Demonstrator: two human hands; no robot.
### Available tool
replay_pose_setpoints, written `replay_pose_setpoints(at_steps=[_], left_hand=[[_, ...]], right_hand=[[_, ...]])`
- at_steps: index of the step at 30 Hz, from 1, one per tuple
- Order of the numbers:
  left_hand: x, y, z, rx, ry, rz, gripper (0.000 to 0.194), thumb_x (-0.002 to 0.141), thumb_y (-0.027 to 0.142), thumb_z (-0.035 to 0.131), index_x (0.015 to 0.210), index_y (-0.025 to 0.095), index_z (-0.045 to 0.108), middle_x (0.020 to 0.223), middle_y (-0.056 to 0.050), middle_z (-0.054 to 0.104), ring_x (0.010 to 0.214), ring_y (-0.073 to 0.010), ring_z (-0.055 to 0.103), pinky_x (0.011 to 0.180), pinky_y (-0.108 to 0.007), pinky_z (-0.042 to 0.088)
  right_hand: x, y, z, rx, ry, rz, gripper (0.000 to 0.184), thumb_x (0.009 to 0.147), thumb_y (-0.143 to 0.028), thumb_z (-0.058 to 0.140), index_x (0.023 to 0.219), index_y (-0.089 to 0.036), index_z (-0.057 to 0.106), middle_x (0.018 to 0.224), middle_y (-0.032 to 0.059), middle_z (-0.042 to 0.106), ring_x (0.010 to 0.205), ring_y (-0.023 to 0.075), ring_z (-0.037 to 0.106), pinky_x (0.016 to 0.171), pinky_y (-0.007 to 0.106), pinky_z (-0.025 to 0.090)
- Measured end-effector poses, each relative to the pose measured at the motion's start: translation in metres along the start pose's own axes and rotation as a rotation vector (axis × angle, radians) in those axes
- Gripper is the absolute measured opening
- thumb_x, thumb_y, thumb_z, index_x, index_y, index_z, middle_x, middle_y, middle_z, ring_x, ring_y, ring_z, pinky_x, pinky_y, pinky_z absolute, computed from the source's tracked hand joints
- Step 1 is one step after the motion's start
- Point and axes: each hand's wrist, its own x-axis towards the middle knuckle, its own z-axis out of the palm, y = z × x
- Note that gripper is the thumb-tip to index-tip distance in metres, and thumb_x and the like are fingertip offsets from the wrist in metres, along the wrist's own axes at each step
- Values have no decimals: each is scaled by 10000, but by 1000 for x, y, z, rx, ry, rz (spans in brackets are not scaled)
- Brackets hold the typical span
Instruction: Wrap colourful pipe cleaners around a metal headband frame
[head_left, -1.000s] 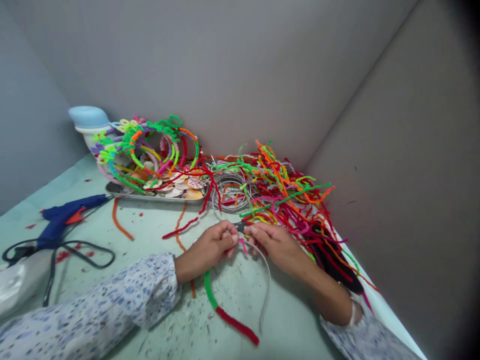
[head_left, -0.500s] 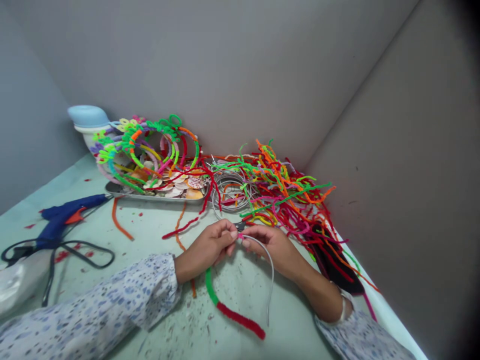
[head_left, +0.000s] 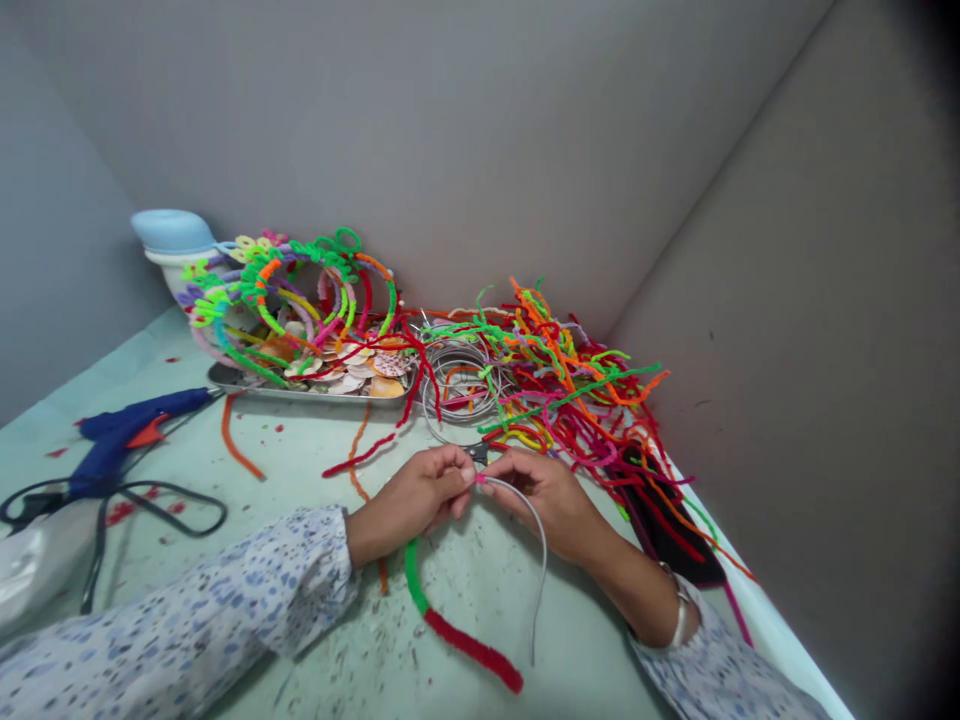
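Bent in an arc between my hands is a wire [head_left: 543, 560], bare and grey on the right. Its left part is wrapped in fuzzy pipe cleaner, green and then red [head_left: 472, 650] at the lower end. My left hand [head_left: 427, 490] is closed round the wrapped part, which passes hidden under the fingers. A short bit of pink pipe cleaner [head_left: 481, 479] shows at the left fingertips. Thumb and fingers of my right hand [head_left: 544, 495] pinch at this pink bit, where the bare wire begins. Dark-handled pliers or cutters [head_left: 478, 453] lie just behind the fingertips, partly covered.
Behind, a metal tray [head_left: 330, 398] holds shells, with pipe-cleaner hoops [head_left: 262, 290] above it beside a blue-lidded container [head_left: 176, 235]. Coiled wire [head_left: 457, 385] and a heap of pipe cleaners [head_left: 570, 370] stand right of it. A blue glue gun [head_left: 112, 440] with its cord lies left.
The red and green end of the wire has swung slightly left and down. Both hands keep their hold in nearly the same place; the view shifts a little.
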Motion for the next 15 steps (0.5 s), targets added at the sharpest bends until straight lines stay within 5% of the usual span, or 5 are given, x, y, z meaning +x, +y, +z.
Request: replay_pose_setpoints(at_steps=[8, 15], left_hand=[[-3, 8, 0, 30, -31, -35, 200, 856, 349, 515, 771, 175, 468, 532, 71, 486, 329, -27, 289, 312, -143, 202], [-3, 6, -2, 32, -62, -35, 219, 851, 376, 519, 775, 174, 477, 547, 67, 492, 328, -27, 294, 313, -148, 205]], right_hand=[[0, 4, -5, -231, -9, -274, 153, 877, -295, 560, 910, -199, 675, 759, 46, 636, 711, 163, 555, 645, 283, 430], [0, 3, -5, -182, -26, -252, 158, 871, -329, 576, 881, -204, 672, 757, 44, 646, 701, 159, 572, 631, 276, 446]])
